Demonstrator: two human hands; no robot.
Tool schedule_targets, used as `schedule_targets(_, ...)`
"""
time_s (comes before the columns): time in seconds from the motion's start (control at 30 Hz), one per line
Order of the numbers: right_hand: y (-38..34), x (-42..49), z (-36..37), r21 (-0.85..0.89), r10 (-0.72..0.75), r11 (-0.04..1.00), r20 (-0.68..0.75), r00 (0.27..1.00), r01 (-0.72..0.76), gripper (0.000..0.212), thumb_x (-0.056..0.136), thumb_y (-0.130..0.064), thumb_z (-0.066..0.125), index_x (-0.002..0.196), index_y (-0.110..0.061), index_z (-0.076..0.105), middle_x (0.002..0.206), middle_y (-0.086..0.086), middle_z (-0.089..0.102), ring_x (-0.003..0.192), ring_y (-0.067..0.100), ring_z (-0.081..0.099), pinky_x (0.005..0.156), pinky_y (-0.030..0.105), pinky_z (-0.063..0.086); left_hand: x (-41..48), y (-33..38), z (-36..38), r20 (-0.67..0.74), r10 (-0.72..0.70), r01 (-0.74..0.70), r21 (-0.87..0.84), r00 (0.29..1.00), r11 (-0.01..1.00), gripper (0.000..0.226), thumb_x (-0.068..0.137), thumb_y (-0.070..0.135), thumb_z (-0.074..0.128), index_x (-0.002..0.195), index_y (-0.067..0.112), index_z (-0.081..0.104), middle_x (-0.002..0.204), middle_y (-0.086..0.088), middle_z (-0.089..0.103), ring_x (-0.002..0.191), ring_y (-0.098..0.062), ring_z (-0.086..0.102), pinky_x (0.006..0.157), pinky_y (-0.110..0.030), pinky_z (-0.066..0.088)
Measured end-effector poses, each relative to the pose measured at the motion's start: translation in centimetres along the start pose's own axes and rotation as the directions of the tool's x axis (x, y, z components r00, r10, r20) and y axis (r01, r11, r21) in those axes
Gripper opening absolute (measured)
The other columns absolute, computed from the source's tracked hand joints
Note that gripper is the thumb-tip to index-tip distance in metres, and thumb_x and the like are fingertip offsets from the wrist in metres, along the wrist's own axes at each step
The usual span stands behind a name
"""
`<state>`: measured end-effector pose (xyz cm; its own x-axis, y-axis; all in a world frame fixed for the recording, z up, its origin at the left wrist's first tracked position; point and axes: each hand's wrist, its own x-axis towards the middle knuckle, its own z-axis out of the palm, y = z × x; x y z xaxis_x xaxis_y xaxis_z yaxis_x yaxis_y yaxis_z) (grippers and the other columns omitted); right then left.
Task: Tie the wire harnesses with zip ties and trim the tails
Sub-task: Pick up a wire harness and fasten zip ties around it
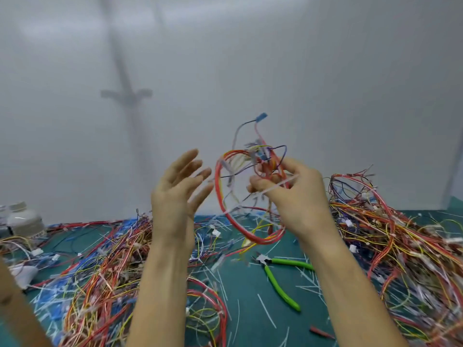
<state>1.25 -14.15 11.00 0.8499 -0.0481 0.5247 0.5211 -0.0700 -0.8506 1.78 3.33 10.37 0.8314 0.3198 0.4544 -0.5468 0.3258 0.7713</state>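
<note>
With the right hand (290,194) pinching the coiled harness (246,196) and zip tie (278,185) above the counter (250,284) and the left hand (181,189) open, empty, the unsupported coil may spring apart.

The tabletop (250,294) before me is a dark teal green; behind it stands a plain white wall (338,71), and on that wall I see a soft grey shadow (126,93), a long upright streak with a short crossbar; at my far left a clear jar (23,221) with a pale cap stands upright against the wall, a second one just beside it, cut off by the edge; nearer me on that side lies a blurred white lump (23,274) I cannot identify.
</note>
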Motion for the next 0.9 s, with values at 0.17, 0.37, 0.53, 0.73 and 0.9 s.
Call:
schedule_targets(0.17, 0.6, 0.8, -2.0, -0.239, -0.055, 0.971, -0.207, 0.977, 0.004, 0.012, 0.080, -0.026, 0.078, 0.086, -0.027, 0.069, 0.075, -0.007, 0.073, 0.076, 0.016, 0.070, 0.074, 0.036, 0.057, -0.5, -7.8, 0.8, -0.141, -0.464, 0.425, -0.240, 0.874, 0.873, 0.030, 0.099, 0.014, 0.047, 0.125, 0.008, 0.061, 0.131, -0.007, 0.062, 0.116, -0.019, 0.062, 0.074, -0.028, 0.054)
schedule_targets(0.37, -0.1, 0.7, -4.1, -0.377, -0.316, 0.913, -0.407, 0.857, 0.158, 0.011, 0.086, -0.030, 0.073, 0.092, -0.029, 0.064, 0.073, -0.018, 0.066, 0.066, 0.010, 0.061, 0.057, 0.013, 0.040, -2.5, -14.3, -2.4, -0.197, -0.619, 0.626, -0.036, 0.760, 0.779, 0.033, 0.103, 0.026, 0.042, 0.129, 0.012, 0.057, 0.139, -0.011, 0.056, 0.122, -0.026, 0.053, 0.092, -0.037, 0.046)
schedule_targets(0.53, 0.3, 0.8, -4.3, -0.369, -0.234, 0.921, -0.258, 0.937, 0.128, 0.018, 0.082, -0.033, 0.078, 0.095, -0.037, 0.066, 0.067, -0.023, 0.065, 0.068, -0.008, 0.062, 0.052, 0.006, 0.040, -0.8, -13.9, -6.4, -0.277, -0.576, 0.619, 0.098, 0.769, 0.779, 0.043, 0.104, 0.022, 0.041, 0.139, -0.004, 0.045, 0.145, -0.025, 0.046, 0.130, -0.036, 0.049, 0.105, -0.039, 0.039)
schedule_targets(0.73, 1.8, 0.9, -3.7, -0.459, -0.140, 0.886, -0.130, 0.982, 0.065, 0.014, 0.079, -0.034, 0.079, 0.086, -0.035, 0.067, 0.071, -0.019, 0.067, 0.072, 0.007, 0.062, 0.063, 0.024, 0.045, 0.6, -13.6, -10.9, -0.367, -0.485, 0.572, 0.179, 0.794, 0.800, 0.043, 0.106, 0.023, 0.036, 0.134, -0.007, 0.051, 0.139, -0.027, 0.051, 0.127, -0.037, 0.052, 0.104, -0.041, 0.042)
schedule_targets(0.9, 2.1, 0.9, -3.6, -0.499, -0.084, 0.865, -0.042, 0.996, 0.052, 0.016, 0.079, -0.036, 0.079, 0.084, -0.036, 0.064, 0.075, -0.011, 0.071, 0.076, 0.018, 0.064, 0.068, 0.031, 0.050, 1.2, -13.2, -12.9, -0.368, -0.466, 0.561, 0.215, 0.804, 0.799, 0.041, 0.103, 0.020, 0.044, 0.135, -0.005, 0.050, 0.140, -0.024, 0.052, 0.126, -0.037, 0.053, 0.097, -0.039, 0.045)
